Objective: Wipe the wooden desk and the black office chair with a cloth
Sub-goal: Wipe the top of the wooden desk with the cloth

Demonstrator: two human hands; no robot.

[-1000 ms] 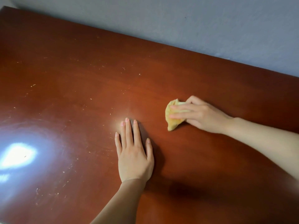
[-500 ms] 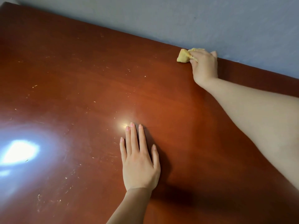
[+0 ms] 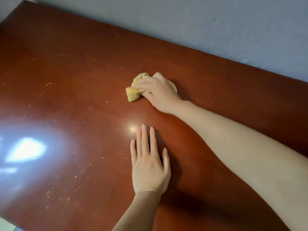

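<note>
The wooden desk point(image 3: 83, 84) is seen from above through the head camera. Its top is a reddish-brown, glossy surface. Fine pale scratches and specks are scattered over the portion of the desk to the left of the left hand point(image 3: 149, 165). A broad bluish-white glare patch point(image 3: 25, 150) is reflected on the desk well to the left of that hand, and a small round highlight point(image 3: 132, 128) is located just beside its fingertips.

The left hand is laid flat on the desk, palm down, with the fingers straight and close together; nothing is held in it. A dark shadow is cast on the desk to the right of this hand.

The yellow cloth point(image 3: 134, 92) is located beyond the left hand, toward the far edge of the desk, and is in contact with the desk top. It is bunched up and gripped by the right hand point(image 3: 158, 92), whose fingers are curled over it. The right forearm extends across the desk to the right of the left hand.

The far edge of the desk is set against a plain grey-blue wall point(image 3: 216, 27).
</note>
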